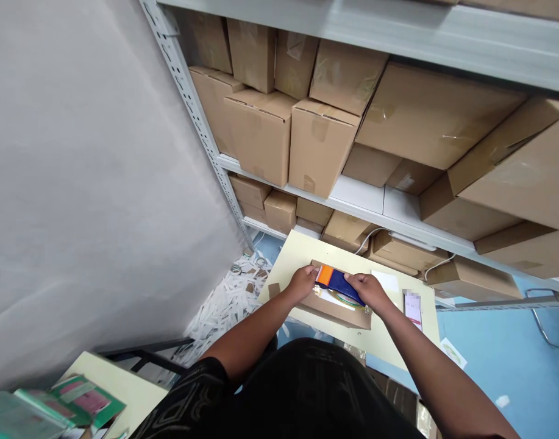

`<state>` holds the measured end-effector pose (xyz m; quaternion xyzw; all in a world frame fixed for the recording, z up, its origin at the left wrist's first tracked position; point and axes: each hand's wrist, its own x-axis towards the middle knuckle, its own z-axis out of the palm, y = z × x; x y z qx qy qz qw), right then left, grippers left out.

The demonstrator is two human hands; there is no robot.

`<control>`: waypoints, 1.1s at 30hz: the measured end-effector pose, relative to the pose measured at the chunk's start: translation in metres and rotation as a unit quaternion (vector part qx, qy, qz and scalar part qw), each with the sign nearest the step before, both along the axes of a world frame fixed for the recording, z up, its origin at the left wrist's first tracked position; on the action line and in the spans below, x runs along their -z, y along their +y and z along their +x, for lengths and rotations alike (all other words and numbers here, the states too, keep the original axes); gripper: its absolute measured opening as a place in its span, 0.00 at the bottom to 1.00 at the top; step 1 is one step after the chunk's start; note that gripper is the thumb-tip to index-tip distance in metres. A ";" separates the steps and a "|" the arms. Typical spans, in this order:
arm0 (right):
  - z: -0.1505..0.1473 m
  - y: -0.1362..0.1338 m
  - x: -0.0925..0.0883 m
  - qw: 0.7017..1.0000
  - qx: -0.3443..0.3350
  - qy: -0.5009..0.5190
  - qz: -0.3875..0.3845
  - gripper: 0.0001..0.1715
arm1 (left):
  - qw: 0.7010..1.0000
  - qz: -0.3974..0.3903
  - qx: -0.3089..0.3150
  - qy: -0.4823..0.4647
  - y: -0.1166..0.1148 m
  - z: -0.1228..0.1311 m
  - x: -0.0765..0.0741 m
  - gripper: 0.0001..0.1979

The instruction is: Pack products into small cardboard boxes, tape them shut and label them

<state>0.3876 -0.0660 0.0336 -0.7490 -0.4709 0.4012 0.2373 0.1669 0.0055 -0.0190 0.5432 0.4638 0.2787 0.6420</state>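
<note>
Far left, a pale wall runs beside loose white paper strips (222, 305) on the floor.

Left hand (303, 284): fingers curled and closed at the orange end of the tape dispenser (339, 281). Whether they also pinch the tape's loose end cannot be told.

Centre: the dispenser, blue with an orange head, is tilted above a brown carton (325, 310) on a cream table (306, 242). A tape roll (345, 298) shows along its lower edge, and a white sheet shows beneath. Contact between dispenser and carton cannot be confirmed.

Right hand (367, 291): closed on the blue end, thumb over the near face; the underside fingers are hidden.

Right of it, a white paper (385, 281) and a phone (413, 306) lie on the table.

Judgement: the step in hand appears to be readying the dispenser between both hands. The next move probably calls for freeing the tape's end, with the right hand keeping its grip and the head clear of the left fingertips.
</note>
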 end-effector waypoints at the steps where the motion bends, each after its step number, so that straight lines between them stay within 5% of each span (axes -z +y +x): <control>1: 0.000 0.001 -0.002 1.000 0.000 0.000 0.000 0.37 | 0.999 0.038 0.000 0.016 0.000 0.002 -0.003 0.19; 6: 0.012 0.006 -0.026 1.000 0.013 0.004 0.006 0.37 | 0.977 0.181 0.015 0.111 0.021 0.000 -0.032 0.19; 9: 0.037 0.003 -0.045 1.000 0.027 0.007 -0.001 0.37 | 0.965 0.211 -0.010 0.157 0.047 -0.022 -0.049 0.19; 12: 0.063 -0.004 -0.053 1.000 0.018 0.000 -0.006 0.38 | 0.944 0.254 -0.004 0.209 0.067 -0.049 -0.050 0.18; 19: 0.040 0.017 -0.022 0.998 0.007 -0.057 -0.025 0.37 | 0.927 0.249 -0.021 0.279 0.083 -0.079 0.007 0.20; 25: 0.015 0.029 0.009 0.992 -0.070 -0.100 -0.023 0.37 | 0.917 0.226 0.012 0.328 0.081 -0.098 0.059 0.19; 33: 0.014 0.029 0.010 0.976 -0.114 -0.172 -0.071 0.34 | 0.920 0.163 0.050 0.353 0.039 -0.060 0.116 0.19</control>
